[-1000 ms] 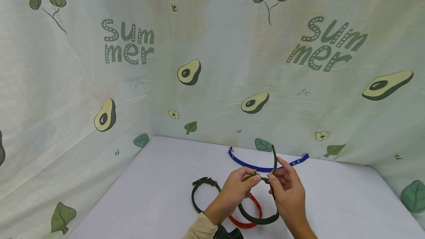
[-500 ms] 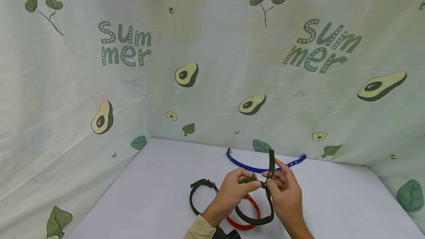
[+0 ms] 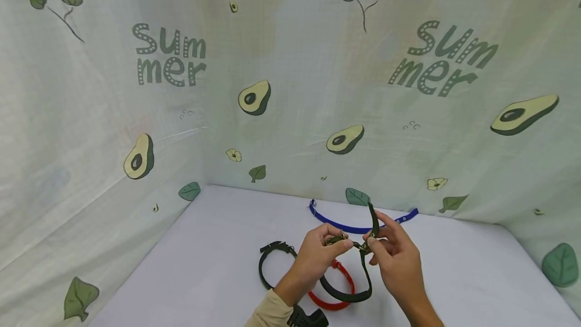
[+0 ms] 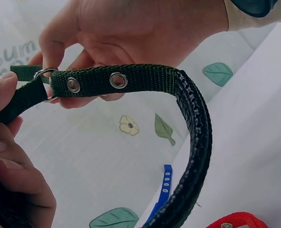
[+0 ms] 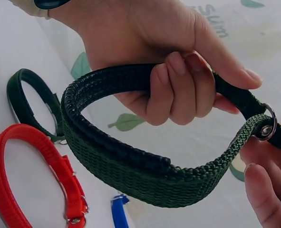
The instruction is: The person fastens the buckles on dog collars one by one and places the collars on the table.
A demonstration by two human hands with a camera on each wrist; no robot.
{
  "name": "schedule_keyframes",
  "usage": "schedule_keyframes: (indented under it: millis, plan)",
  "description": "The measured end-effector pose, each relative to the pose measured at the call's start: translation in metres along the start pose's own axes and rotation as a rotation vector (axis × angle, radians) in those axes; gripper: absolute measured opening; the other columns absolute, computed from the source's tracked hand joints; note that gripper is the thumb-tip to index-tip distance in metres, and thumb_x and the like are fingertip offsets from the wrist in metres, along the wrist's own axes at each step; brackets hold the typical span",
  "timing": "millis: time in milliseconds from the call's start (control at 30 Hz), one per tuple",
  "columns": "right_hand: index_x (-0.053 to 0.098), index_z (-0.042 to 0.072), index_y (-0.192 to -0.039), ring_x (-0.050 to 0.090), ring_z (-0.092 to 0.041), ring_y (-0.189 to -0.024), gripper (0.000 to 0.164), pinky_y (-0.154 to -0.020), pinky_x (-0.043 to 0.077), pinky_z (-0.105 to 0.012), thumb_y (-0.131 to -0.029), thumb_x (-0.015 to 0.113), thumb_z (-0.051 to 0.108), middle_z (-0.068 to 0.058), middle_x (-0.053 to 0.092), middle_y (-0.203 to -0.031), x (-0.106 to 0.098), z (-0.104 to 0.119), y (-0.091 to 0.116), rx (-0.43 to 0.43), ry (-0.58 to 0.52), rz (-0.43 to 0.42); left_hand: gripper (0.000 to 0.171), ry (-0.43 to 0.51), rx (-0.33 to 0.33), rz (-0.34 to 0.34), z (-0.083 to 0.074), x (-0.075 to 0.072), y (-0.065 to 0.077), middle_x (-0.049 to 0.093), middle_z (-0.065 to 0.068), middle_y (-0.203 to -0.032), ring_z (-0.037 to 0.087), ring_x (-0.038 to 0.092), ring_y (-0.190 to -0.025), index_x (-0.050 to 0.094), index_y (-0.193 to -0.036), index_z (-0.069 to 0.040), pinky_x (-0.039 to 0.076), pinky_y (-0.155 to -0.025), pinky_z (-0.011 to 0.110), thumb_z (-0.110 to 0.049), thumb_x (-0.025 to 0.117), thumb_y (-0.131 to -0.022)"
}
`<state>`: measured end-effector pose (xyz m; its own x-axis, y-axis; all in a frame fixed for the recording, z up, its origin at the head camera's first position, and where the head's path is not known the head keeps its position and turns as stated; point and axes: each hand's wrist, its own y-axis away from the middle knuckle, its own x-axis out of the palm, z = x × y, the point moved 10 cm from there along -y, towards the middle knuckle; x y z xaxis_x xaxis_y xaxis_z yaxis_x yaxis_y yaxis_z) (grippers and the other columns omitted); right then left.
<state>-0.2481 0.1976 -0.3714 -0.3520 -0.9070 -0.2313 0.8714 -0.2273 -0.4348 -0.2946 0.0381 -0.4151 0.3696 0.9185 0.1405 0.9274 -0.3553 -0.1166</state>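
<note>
In the head view, a dark green webbing dog collar point(image 3: 347, 296) hangs as a loop between both hands. My left hand point(image 3: 313, 254) pinches one side of it near the metal fittings, and its curled fingers wrap the padded band in the right wrist view. My right hand point(image 3: 396, 256) holds the strap between thumb and fingers, with the free end sticking up above them. A metal ring point(image 4: 46, 71) encircles the strap where its parts cross in the left wrist view. Beside it, the eyelets point(image 4: 119, 80) show on the webbing, and the padded stretch curves down away from the hands.
On the white table point(image 3: 218, 246) lie a red collar point(image 3: 333, 306), partly behind the held loop, and another dark collar point(image 3: 263, 269) left of it. An unfastened blue collar point(image 3: 347, 228) stretches along the back. Printed cloth point(image 3: 290, 64) hangs behind and at the sides.
The upright strap end turned to face the camera broadly, then tilted edge-on again as my right hand shifted. Both hands keep hold of the green collar; the other collars stay put.
</note>
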Motion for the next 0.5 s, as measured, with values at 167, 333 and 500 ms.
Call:
schedule_keyframes:
  millis: [167, 333, 500]
  plan:
    - [0.063, 0.020, -0.135, 0.065, -0.019, -0.061, 0.047, -0.055, 0.055, -0.030, -0.095, 0.061, -0.005, -0.008, 0.068, -0.092, 0.001, -0.001, 0.002, -0.009, -0.016, -0.005, 0.025, 0.005, 0.008, -0.013, 0.000, -0.003, 0.003, 0.070, 0.005, -0.099, 0.015, 0.064, -0.089, 0.063, -0.107, 0.000, 0.051, -0.074, 0.023, -0.017, 0.074, -0.092]
    - [0.071, 0.010, -0.123, 0.068, -0.018, -0.064, 0.039, -0.053, 0.055, -0.029, -0.093, 0.059, -0.012, -0.009, 0.068, -0.090, 0.001, 0.005, 0.002, -0.087, -0.089, -0.005, 0.025, -0.004, 0.054, -0.004, -0.006, -0.002, 0.002, 0.070, 0.005, -0.100, 0.015, 0.063, -0.091, 0.064, -0.108, 0.000, 0.051, -0.076, 0.023, -0.017, 0.073, -0.093]
    - [0.074, 0.005, -0.114, 0.065, -0.018, -0.062, 0.036, -0.054, 0.055, -0.027, -0.091, 0.057, -0.017, -0.008, 0.066, -0.089, 0.001, 0.015, 0.002, -0.173, -0.085, 0.006, 0.024, -0.014, 0.081, 0.020, -0.012, 0.001, 0.001, 0.070, 0.006, -0.106, 0.015, 0.066, -0.099, 0.063, -0.109, 0.001, 0.053, -0.085, 0.024, -0.014, 0.072, -0.094]
